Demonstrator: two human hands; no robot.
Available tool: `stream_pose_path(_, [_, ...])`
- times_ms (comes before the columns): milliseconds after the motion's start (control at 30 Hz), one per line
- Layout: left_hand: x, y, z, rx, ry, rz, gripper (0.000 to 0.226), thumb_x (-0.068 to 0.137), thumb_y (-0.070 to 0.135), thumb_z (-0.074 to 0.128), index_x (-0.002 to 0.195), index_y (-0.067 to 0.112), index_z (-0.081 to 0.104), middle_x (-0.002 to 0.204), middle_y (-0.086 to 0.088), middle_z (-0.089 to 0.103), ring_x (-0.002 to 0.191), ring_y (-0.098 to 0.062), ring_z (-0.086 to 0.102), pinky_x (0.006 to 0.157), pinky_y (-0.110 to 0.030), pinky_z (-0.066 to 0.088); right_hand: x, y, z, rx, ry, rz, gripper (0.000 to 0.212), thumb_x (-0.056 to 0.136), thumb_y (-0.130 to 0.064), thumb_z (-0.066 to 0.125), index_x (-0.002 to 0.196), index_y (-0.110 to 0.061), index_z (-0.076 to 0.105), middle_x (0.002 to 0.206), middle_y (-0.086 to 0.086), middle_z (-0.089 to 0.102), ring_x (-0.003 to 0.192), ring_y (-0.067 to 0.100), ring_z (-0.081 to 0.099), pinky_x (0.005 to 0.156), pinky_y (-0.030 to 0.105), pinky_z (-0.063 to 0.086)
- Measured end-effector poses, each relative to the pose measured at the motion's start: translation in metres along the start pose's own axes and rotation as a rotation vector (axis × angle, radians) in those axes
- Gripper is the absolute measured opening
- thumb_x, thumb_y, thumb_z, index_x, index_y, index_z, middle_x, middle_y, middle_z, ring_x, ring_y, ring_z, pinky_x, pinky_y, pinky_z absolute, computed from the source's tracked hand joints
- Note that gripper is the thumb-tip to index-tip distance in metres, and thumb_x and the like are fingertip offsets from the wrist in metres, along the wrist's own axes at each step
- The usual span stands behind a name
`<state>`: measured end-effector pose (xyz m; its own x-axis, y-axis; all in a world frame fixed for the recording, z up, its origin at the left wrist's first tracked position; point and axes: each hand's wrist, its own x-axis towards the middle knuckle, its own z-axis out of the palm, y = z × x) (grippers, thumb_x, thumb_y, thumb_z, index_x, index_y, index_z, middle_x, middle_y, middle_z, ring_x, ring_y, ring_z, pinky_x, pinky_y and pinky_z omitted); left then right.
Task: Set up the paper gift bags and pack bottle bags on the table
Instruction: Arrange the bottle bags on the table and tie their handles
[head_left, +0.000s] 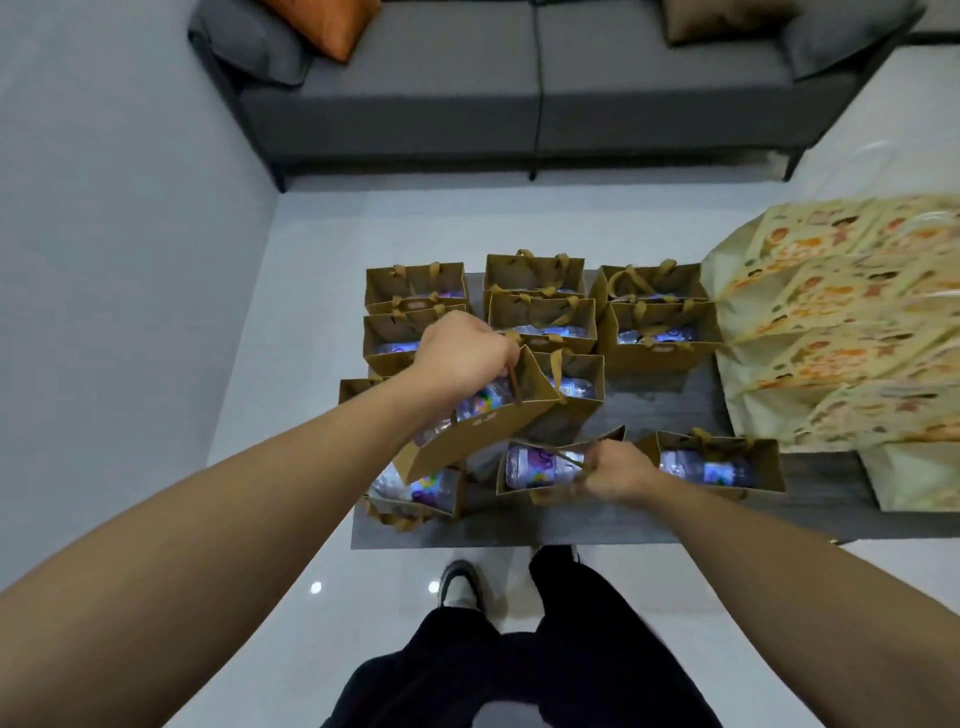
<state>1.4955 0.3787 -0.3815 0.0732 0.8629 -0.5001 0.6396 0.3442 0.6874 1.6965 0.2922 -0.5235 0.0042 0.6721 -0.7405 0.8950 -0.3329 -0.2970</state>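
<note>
The lifted gift bag, loaded with bottles, hung tilted above the table, just left of the bag at the near edge. The left hand was clamped on its handle; the right hand pinched the near bag's handle. Judgement: level the lifted bag first, then lower it into the gap without striking standing bags behind.

We reach both bare arms forward, our left hand and right hand curled into closed grips.
</note>
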Motion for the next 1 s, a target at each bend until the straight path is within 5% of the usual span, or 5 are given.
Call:
stream_pose_path(233, [-0.018, 0.010, 0.015, 0.025, -0.086, 0.156, 0.016, 0.081, 0.016, 0.068, 0.080, 0.003, 0.077, 0.087, -0.017, 0.074, 0.080, -0.026, 0.069, 0.078, -0.046, 0.059, -0.060, -0.001, -0.003, -0.117, 0.159, 0.059, 0.011, 0.083, -0.021, 0.068, 0.075, -0.015, 0.063, 0.085, 0.009, 0.066, 0.090, 0.030, 0.067, 0.066, 0.032, 0.046])
stream_pose_path(433, [-0.029, 0.031, 0.047, 0.108, -0.151, 0.264, 0.013, 0.084, 0.018, 0.069, 0.079, 0.009, 0.076, 0.085, -0.011, 0.074, 0.082, -0.023, 0.069, 0.078, -0.040, 0.061, -0.117, 0.016, -0.034, -0.152, 0.098, 0.091, 0.015, 0.076, -0.010, 0.060, 0.061, -0.012, 0.061, 0.065, 0.005, 0.059, 0.064, 0.022, 0.057, 0.061, 0.036, 0.052])
stream_pose_path(567, [-0.031, 0.031, 0.073, 0.174, -0.184, 0.283, 0.011, 0.085, 0.018, 0.067, 0.079, 0.009, 0.073, 0.079, -0.008, 0.067, 0.072, -0.019, 0.063, 0.068, -0.035, 0.056, -0.151, 0.032, -0.065, -0.133, 0.140, 0.098, 0.006, 0.064, -0.008, 0.064, 0.059, -0.008, 0.064, 0.056, 0.004, 0.054, 0.055, 0.020, 0.053, 0.049, 0.028, 0.039])
stream_pose_path(833, [-0.013, 0.029, 0.113, 0.287, -0.229, 0.226, 0.020, 0.080, 0.034, 0.067, 0.080, 0.015, 0.074, 0.079, -0.006, 0.072, 0.072, -0.019, 0.068, 0.075, -0.039, 0.062, -0.191, 0.057, -0.133, -0.026, 0.464, 0.078, 0.029, 0.065, 0.004, 0.051, 0.054, -0.014, 0.032, 0.057, 0.005, 0.023, 0.057, 0.021, 0.025, 0.052, 0.031, 0.015])
stream_pose_path(1000, [0.006, 0.012, 0.131, 0.390, -0.295, 0.091, 0.016, 0.090, 0.026, 0.065, 0.085, 0.012, 0.072, 0.081, -0.008, 0.075, 0.069, -0.018, 0.071, 0.077, -0.036, 0.061, -0.160, 0.070, -0.165, -0.099, 0.496, 0.062, 0.023, 0.066, 0.003, 0.051, 0.056, -0.013, 0.037, 0.056, 0.004, 0.026, 0.056, 0.023, 0.028, 0.051, 0.028, 0.018])
